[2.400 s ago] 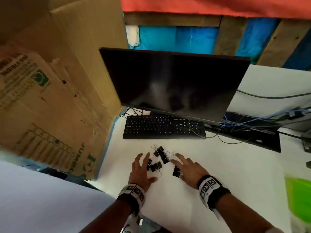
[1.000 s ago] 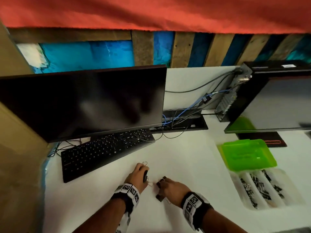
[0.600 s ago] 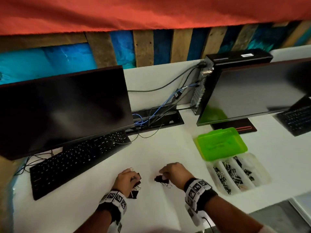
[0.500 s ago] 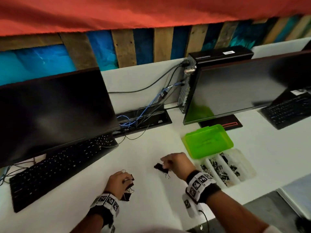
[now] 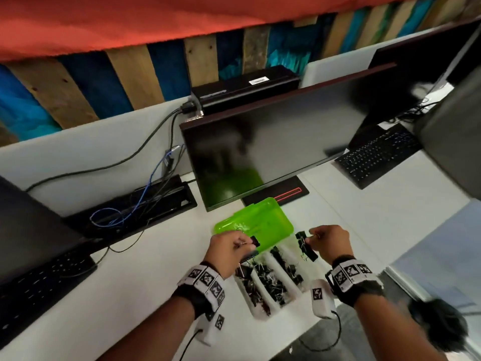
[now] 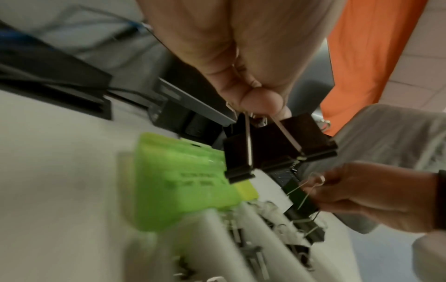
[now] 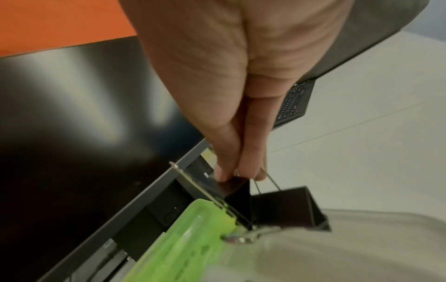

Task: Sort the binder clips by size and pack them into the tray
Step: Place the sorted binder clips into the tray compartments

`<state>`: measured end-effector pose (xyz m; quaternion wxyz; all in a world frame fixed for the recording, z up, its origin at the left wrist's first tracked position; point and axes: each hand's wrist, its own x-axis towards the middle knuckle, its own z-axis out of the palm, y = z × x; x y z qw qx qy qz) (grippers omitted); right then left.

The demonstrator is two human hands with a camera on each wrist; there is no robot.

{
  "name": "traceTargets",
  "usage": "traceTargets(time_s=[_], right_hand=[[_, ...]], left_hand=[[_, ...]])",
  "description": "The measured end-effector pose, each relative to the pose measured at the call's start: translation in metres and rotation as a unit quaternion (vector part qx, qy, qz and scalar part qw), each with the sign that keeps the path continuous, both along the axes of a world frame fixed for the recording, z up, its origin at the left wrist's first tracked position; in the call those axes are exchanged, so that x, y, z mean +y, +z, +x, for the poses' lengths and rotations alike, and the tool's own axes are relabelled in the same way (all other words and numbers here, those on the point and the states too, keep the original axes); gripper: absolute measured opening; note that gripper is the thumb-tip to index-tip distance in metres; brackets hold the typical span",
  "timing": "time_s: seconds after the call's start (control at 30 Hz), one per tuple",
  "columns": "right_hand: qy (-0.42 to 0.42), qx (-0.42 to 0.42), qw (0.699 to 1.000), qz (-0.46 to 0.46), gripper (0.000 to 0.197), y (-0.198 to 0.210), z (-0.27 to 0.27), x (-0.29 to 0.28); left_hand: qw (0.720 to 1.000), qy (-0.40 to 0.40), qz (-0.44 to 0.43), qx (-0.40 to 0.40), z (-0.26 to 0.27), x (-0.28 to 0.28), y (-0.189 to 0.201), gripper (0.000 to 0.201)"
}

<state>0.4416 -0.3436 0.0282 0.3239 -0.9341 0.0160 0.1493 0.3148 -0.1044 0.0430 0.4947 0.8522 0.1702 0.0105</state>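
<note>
Over the tray (image 5: pixel 263 312) (its green lid (image 5: pixel 253 227) open behind), the left hand (image 5: pixel 229 252) pinches black clips (image 6: pixel 277 147) by their wire handles while the right hand (image 5: pixel 330 243) pinches more clips (image 7: pixel 284 208) the same way.

White desk (image 5: pixel 351 220); low white partition (image 5: pixel 86 142) behind it. Back wall (image 5: pixel 156 71) of wood and blue planks, red-orange band above. Dark monitor (image 5: pixel 268 142), black keyboards (image 5: pixel 377 155), tangled cables (image 5: pixel 145 199). Grey floor (image 5: pixel 440 256) at right.
</note>
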Motion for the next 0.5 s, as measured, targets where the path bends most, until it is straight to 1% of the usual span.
traceTargets(time_s=[0.07,0.13,0.27,0.33,0.43,0.5], right_hand=[[0.018,0.030,0.999,-0.029,0.023,-0.006,0.000,-0.007],[0.044,0.052,0.996,-0.057,0.022,-0.015,0.000,-0.011],[0.121,0.078,0.979,-0.142,0.031,-0.023,-0.009,-0.022],[0.161,0.070,0.973,-0.150,0.032,-0.021,-0.011,-0.030],[0.232,0.039,0.963,-0.130,0.031,-0.020,-0.014,-0.037],[0.247,0.028,0.961,-0.125,0.031,-0.020,-0.017,-0.042]], left_hand=[[1.000,-0.019,-0.016,0.004,0.025,-0.025,0.001,0.007],[0.999,-0.039,-0.014,0.001,0.044,-0.046,0.000,0.008],[0.998,-0.061,-0.011,0.001,0.070,-0.080,-0.004,0.011],[0.997,-0.069,-0.019,0.011,0.078,-0.092,-0.009,0.011],[0.997,-0.061,-0.026,0.029,0.085,-0.106,-0.016,0.007],[0.997,-0.044,-0.056,0.038,0.088,-0.114,-0.017,0.003]])
